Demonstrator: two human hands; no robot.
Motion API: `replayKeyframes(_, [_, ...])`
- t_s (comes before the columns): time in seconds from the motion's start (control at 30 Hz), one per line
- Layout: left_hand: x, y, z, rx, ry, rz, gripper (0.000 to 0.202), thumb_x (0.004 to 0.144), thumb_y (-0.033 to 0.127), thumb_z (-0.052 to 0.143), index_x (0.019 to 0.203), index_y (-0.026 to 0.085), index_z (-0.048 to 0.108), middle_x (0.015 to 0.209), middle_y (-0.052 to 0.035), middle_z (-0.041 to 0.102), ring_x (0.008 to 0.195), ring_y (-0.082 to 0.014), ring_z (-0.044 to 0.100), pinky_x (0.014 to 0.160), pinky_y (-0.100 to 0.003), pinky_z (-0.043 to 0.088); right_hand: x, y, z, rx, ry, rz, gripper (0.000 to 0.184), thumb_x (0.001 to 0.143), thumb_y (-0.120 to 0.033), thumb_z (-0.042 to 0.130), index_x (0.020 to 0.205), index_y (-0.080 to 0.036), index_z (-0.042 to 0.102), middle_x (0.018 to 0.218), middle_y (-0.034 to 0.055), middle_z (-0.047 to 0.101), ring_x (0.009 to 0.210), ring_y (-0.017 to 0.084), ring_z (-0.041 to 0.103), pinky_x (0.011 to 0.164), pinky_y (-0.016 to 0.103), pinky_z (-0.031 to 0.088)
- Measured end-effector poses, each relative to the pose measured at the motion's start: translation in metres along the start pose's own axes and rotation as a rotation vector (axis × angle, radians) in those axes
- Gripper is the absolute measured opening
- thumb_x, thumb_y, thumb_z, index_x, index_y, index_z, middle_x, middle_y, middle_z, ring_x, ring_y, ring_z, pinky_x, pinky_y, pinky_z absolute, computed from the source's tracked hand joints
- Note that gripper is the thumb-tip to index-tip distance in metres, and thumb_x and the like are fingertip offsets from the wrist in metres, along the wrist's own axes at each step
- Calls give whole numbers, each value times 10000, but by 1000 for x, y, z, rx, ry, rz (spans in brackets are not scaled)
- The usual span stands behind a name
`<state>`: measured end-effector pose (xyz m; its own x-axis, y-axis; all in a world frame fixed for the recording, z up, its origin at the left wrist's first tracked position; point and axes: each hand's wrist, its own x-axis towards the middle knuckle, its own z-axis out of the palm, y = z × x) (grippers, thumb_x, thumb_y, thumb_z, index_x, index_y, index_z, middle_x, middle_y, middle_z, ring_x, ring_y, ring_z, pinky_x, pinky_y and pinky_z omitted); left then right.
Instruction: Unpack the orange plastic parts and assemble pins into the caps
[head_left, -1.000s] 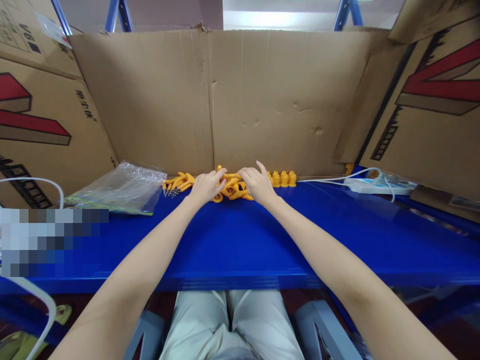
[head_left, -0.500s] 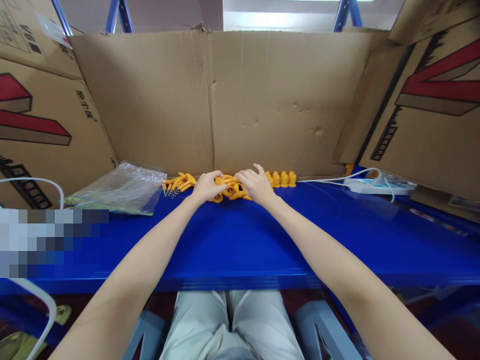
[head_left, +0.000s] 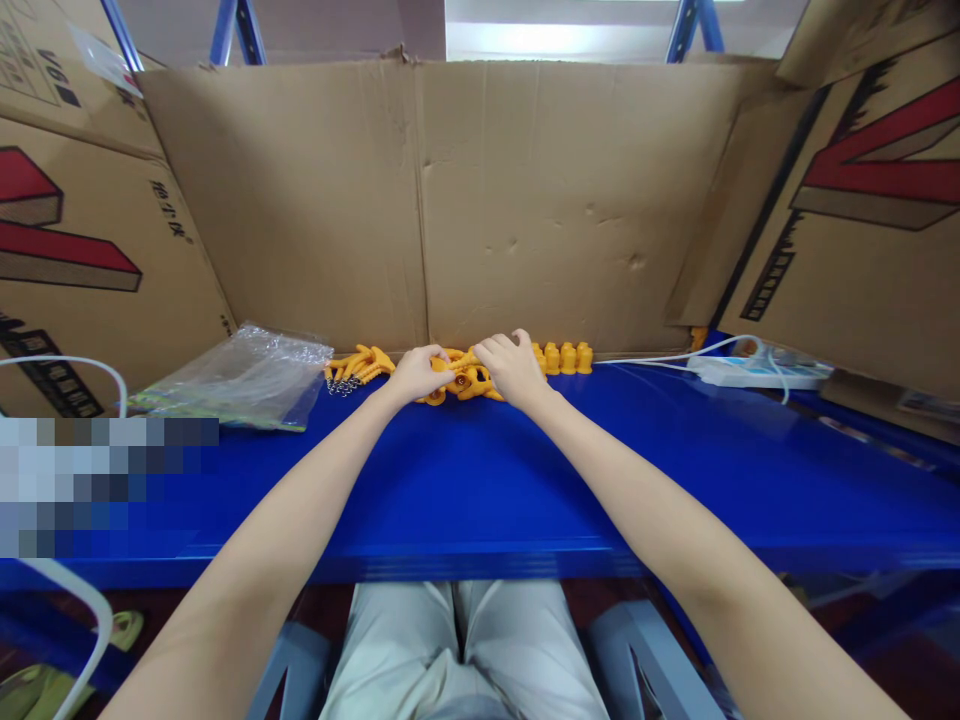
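**While two hands work close together, a light pinch serves best**

Because the pieces are small and crowded, the handling at mid-frame seems to call for fingertips rather than whole hands. The left hand [head_left: 418, 374], just left of centre, appears to have thumb and forefinger clamped on a slim yellow plastic piece [head_left: 463, 360], which lies between the two hands. The right hand [head_left: 514, 372], just right of centre, curls its fingers towards that piece's other end; whether they grip it or merely touch it, I cannot tell. Below it, at mid-frame, sit loose yellow plastic parts [head_left: 474, 388].

Good practice here would be to brace one end firmly and guide the other lightly, with the thumbs angled so the piece can be seen. At centre left, yellow pieces with metal fittings [head_left: 365, 358] lie near the left hand; right of centre, a row of yellow bottle-shaped pieces [head_left: 568, 359] stands just beside the right, where a stray knuckle could topple it.
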<state>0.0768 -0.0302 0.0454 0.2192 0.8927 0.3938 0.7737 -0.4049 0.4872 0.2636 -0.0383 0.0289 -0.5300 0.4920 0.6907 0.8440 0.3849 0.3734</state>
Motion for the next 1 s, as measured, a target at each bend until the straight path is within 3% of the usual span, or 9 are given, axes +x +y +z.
replayKeyframes(0.17, [-3, 8, -8, -459, -451, -187, 129, 742, 302, 590, 706, 189, 542, 389, 84, 341, 319, -71, 326, 416, -229, 357, 1, 2, -3, -8, 118, 2, 298, 918, -89, 320, 969, -189, 596, 1009, 94, 658, 1010, 228, 507, 986, 463, 215])
replayKeyframes(0.37, [-2, 6, -18, -621, -742, -269, 220, 789, 342, 466, 695, 195, 602, 376, 77, 244, 296, -60, 211, 385, -218, 353, 1, 4, -1, 15, 174, 16, 324, 918, -82, 294, 951, -172, 603, 1008, 100, 659, 1032, 220, 519, 1010, 448, 206])
replayKeyframes(0.43, [-2, 5, -20, -645, -792, -273, 248, 788, 355, 455, 698, 195, 622, 367, 76, 225, 296, -60, 179, 372, -215, 349, 1, 5, -2, 20, 180, 16, 333, 913, -75, 286, 947, -170, 604, 992, 100, 662, 1014, 217, 526, 1008, 444, 210])
replayKeyframes(0.67, [-3, 3, -26, -709, -776, -305, 257, 747, 347, 493, 705, 176, 680, 336, 74, 190, 294, -56, 129, 334, -220, 335, 5, 3, -4, 29, 191, 24, 337, 891, -53, 288, 965, -174, 593, 1004, 94, 655, 1021, 215, 520, 1010, 441, 200])
replayKeyframes(0.8, [-2, -8, -28, -735, -739, -333, 203, 705, 299, 556, 753, 168, 703, 327, 79, 200, 287, -56, 165, 349, -232, 359, -1, 26, -3, 32, 201, 165, 317, 848, -33, 316, 958, -165, 583, 969, 105, 645, 988, 219, 521, 991, 445, 228])
replayKeyframes(0.9, [3, -19, -27, -801, -567, -305, 235, 720, 296, 544, 829, 161, 702, 350, 91, 190, 299, -51, 173, 367, -217, 347, -13, 55, 4, 72, 203, 385, 212, 821, -85, 422, 950, -155, 575, 958, 112, 631, 968, 237, 521, 933, 446, 293])
replayKeyframes(1.0, [13, -34, -24, -835, -249, -263, 284, 720, 297, 571, 929, 136, 676, 399, 103, 218, 322, -37, 184, 369, -194, 288, -28, 79, 18, 122, 178, 689, 139, 806, -208, 536, 917, -153, 599, 1010, 140, 606, 971, 279, 511, 834, 455, 350])
